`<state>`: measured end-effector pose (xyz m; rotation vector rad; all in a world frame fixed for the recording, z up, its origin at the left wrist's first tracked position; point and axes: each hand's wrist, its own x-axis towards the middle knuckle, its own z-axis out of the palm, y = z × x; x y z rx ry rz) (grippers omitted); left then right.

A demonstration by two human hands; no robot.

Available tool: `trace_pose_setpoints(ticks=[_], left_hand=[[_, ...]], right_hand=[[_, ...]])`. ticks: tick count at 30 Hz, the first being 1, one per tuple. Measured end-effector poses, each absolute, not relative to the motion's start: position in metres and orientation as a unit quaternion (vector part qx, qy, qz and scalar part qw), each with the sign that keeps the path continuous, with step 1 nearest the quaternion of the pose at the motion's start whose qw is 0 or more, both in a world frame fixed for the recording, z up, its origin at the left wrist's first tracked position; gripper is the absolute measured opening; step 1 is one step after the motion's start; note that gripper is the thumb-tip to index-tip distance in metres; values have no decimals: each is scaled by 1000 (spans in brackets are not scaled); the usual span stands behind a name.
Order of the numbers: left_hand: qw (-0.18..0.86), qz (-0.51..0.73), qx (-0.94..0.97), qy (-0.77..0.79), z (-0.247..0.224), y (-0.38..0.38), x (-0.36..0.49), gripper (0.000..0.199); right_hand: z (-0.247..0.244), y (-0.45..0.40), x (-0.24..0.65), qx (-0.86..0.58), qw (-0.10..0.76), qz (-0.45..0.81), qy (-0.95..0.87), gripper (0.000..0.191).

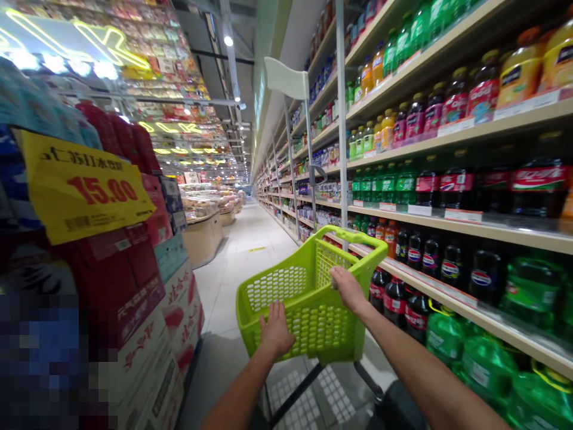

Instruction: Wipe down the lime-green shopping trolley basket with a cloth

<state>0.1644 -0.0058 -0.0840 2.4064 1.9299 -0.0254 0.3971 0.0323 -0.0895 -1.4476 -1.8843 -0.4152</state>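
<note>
Floor of pale, glossy tiles (248, 227) is running from the lower centre of the frame toward the middle distance, forming an open lane between stacked cartons of red, pink and white cardboard (172, 298) on the left and long beige shelves with straight front edges (505, 224) on the right. A lime-green plastic shopping cart with perforated walls (322, 322) is standing at the lower centre, its handle end lying near the shelves; whether it is touching them, I cannot tell. Its left end is facing the open floor, apart from the cartons.

The left hand (277, 331) is resting against the near wall of the cart, its fingers (274, 310) extending upward rather than gripping. The right hand (349, 289) is holding the near upper rim close to the handle, its fingers (335, 276) curling over the edge.

The cart's basket is opening upward, showing its far perforated wall; its bottom is hiding behind the near wall. The shelves are holding rows of green, orange and dark plastic bottles (487, 269). A yellow paper price sign (92, 188) is hanging before the cartons, and rounded wood-coloured display bins (206, 239) are holding packaged goods beyond.
</note>
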Motion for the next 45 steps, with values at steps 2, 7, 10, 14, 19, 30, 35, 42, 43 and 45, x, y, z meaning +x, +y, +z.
trace_pose_setpoints(ticks=[2,7,10,14,19,30,35,42,43,45], left_hand=[[34,-9,784,620,-84,-8,165,89],[20,-15,806,592,-87,-8,142,88],[6,-7,782,623,-92,-5,124,88],[6,6,759,651,-97,-3,122,88],[10,-2,776,631,-96,-6,126,89],[7,3,767,641,-101,-9,125,90],[1,-3,783,623,-103,-13,123,88],[4,1,779,626,-106,-11,126,90],[5,-2,779,627,-106,-11,128,91],[10,-8,783,622,-106,-12,132,92]], right_hand=[[-101,32,373,-544,349,-156,-747,37],[-121,38,336,-487,350,-119,-791,33],[-107,40,373,-539,383,-113,-742,36],[-101,38,382,-566,401,-113,-712,39],[-127,40,300,-490,370,-97,-783,32],[-122,41,333,-551,363,-121,-742,40],[-135,40,272,-466,341,-100,-810,38],[-113,43,360,-581,364,-121,-718,41],[-115,43,355,-580,365,-120,-718,42],[-125,43,326,-564,363,-115,-732,40]])
